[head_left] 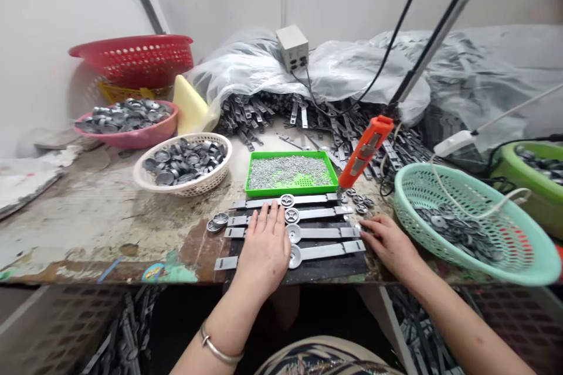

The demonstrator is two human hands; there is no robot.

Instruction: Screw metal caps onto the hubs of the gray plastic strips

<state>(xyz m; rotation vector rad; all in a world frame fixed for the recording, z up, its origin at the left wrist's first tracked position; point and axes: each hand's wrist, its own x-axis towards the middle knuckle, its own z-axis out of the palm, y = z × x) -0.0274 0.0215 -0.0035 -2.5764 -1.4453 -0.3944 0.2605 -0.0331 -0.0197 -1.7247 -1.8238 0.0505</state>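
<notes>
Several flat metal strips (321, 233) with round discs at their middle lie in a row on a dark mat (334, 269) at the table's front edge. My left hand (264, 246) lies flat on the strips' left halves, fingers stretched out. My right hand (387, 241) rests at the strips' right ends, fingers curled toward a small disc (361, 209); what the fingertips hold is unclear. An orange electric screwdriver (365, 152) hangs tip-down just above the strips' right end. A green tray (250, 179) of small screws sits behind the strips.
A mint basket (505, 269) of discs stands at right, a white basket (180, 184), pink bowl (132, 137) and red basket (132, 58) at left. A pile of loose strips (264, 108) under plastic sheeting lies behind, with a grey box (292, 47).
</notes>
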